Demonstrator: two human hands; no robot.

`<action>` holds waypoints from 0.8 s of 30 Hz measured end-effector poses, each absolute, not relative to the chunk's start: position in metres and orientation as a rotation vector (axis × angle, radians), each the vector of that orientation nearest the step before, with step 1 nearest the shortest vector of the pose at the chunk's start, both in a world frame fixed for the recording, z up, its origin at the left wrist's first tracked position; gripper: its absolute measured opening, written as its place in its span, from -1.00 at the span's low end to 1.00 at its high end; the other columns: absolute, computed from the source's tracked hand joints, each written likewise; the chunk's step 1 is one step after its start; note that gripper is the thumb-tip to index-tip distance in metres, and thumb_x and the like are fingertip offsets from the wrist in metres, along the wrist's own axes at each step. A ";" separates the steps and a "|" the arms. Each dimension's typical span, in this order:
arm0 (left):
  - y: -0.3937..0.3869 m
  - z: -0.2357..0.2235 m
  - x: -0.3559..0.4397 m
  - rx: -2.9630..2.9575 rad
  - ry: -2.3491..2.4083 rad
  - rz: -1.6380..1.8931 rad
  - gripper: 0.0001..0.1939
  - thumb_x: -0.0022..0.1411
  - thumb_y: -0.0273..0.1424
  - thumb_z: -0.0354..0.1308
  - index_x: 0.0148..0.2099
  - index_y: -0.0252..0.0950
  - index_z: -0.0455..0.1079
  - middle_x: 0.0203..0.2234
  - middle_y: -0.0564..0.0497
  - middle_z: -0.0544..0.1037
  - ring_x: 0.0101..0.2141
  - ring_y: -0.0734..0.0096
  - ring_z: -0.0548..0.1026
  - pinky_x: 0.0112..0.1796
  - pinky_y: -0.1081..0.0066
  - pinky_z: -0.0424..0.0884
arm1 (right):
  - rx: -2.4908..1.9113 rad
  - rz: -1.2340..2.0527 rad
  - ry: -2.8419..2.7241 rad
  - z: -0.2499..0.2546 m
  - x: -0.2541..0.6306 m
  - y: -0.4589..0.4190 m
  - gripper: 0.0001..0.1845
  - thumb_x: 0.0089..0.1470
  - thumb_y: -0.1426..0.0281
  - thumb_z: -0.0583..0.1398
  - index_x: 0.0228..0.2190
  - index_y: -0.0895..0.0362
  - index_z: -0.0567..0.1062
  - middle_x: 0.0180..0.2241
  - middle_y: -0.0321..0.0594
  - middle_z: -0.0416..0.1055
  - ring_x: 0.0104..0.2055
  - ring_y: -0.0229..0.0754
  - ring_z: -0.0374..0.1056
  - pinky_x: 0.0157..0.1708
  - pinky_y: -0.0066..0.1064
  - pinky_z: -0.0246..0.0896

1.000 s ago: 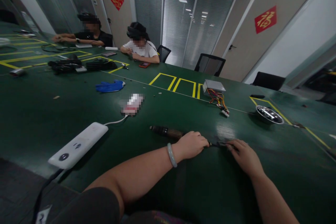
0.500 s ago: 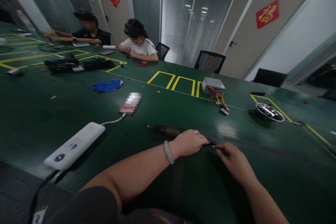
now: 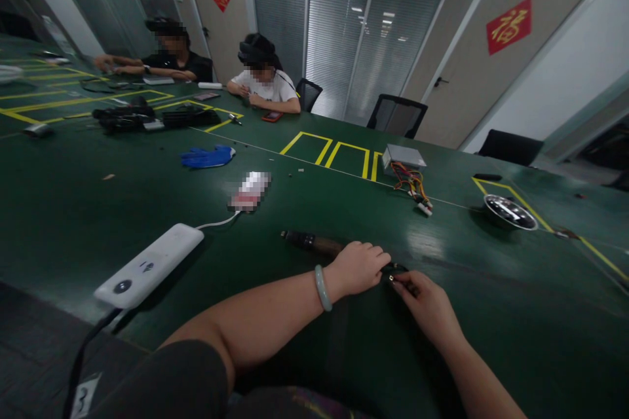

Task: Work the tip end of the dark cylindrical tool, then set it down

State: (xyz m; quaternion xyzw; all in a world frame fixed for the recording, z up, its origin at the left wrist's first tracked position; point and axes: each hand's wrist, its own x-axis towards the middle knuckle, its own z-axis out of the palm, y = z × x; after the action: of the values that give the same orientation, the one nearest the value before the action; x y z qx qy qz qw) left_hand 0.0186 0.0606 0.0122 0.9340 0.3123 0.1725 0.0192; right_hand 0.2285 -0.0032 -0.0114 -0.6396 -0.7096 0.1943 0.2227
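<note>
A long, dark round-bodied tool (image 3: 322, 245), looking like an electric screwdriver, lies on the green table with its metal tip pointing left. My left hand (image 3: 358, 267) is closed over its rear end, palm down, a pale bangle at the wrist. Just to the right, my right hand (image 3: 425, 298) pinches a thin black cable (image 3: 396, 267) that arcs between both hands. A small shiny metal end (image 3: 391, 278) shows at the fingertips of the right hand. What lies under the left palm is hidden.
A white power strip (image 3: 150, 266) and a plugged-in phone (image 3: 250, 191) lie to the left. Beyond are a blue glove (image 3: 208, 156), a power supply with wires (image 3: 403, 159) and a steel bowl (image 3: 511, 211). Two people sit across the table (image 3: 314, 203).
My right hand has moved left, closer to the left hand, and the black cable now bends in a loop between them. The left hand stays on the tool.
</note>
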 end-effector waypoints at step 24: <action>0.059 -0.004 0.023 2.950 0.929 0.682 -0.83 0.35 -0.29 0.05 -0.22 -0.27 0.37 -0.28 0.00 0.51 -0.23 0.29 0.48 -0.27 0.32 0.32 | -1.904 0.512 -1.920 -0.002 0.223 0.008 -0.75 0.03 0.19 0.16 -0.34 0.03 0.56 -0.34 -0.28 0.53 -0.31 -0.14 0.43 -0.31 -0.36 0.24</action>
State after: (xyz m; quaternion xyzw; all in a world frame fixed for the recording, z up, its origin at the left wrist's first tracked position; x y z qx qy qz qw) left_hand 0.0235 0.0594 -0.0044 0.9313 0.2933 0.2154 -0.0128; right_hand 0.2227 0.0078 -0.0019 -0.6787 -0.6846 0.1824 0.1936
